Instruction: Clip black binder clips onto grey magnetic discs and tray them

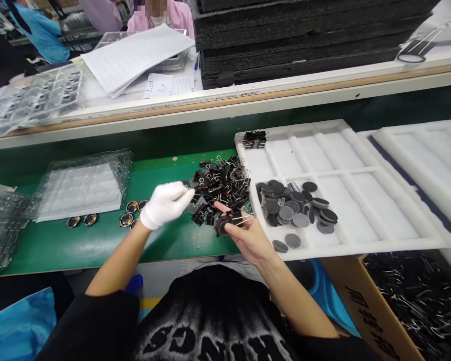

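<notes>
My left hand (164, 204), in a white glove, has its thumb and fingers pinched together at the left edge of a heap of black binder clips (223, 180). Whatever is in that pinch is too small to make out. My bare right hand (252, 239) grips a black binder clip (236, 217), whose wire handles point to the right. A round dark disc (221, 225) sits at the clip's left end, in the same grip. Both hands are above the green table, just in front of the heap. A grey disc (192, 207) lies between them, beside the clips.
A white divided tray (342, 199) on the right holds loose grey discs (285, 213) and some clips (254, 139). Small round parts (126, 219) and clear plastic trays (82, 188) lie left. A cardboard box (376, 311) of clips stands lower right. A shelf edge (218, 100) runs behind.
</notes>
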Available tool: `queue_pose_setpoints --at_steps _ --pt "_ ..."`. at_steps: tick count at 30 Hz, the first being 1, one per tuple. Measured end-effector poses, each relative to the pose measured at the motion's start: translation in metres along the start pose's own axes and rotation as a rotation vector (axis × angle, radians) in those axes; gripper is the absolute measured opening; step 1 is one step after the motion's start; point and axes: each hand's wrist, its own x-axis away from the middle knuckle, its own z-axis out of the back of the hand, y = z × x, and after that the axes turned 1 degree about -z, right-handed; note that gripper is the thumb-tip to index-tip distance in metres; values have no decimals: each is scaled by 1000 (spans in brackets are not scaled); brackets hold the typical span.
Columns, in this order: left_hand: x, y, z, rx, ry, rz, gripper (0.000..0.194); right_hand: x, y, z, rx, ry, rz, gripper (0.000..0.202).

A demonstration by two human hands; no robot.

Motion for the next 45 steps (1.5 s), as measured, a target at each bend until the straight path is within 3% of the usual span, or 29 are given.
queue_pose_setpoints --at_steps 2,4,7,11,14,19,22,26,28,32,40,43,45 --pt "13 27 7 96 91 1 43 -6 3 -7 53 -46 41 43" --pt "24 43 13 170 30 -76 39 -8 2 -9 157 -93 72 39" --pt "33 46 19 193 -183 -124 34 -3 -8 -5 390 -173 125 23" --pt "35 42 22 233 -385 14 46 6 -23 2 604 -288 203 14" --pt "33 51 21 321 -425 14 53 9 -28 5 667 -321 228 12" --pt "28 66 20 346 -413 31 46 11 -30 7 688 -333 185 15" --pt "28 67 19 348 -409 58 41 10 -26 7 541 -231 131 24" --pt "30 69 19 423 -447 108 39 5 -15 3 79 166 114 31" --pt "31 71 18 470 -491 114 39 3 -11 2 -46 239 61 35" --pt "32 74 15 512 -549 136 39 3 -11 3 -35 155 -34 39" --pt "33 71 12 502 -604 132 44 4 -4 6 68 95 -7 38" --pt "18 68 17 721 -726 169 47 6 -10 18 133 30 169 30" --pt "2 70 19 962 -916 253 68 10 -23 29 278 -154 379 18"
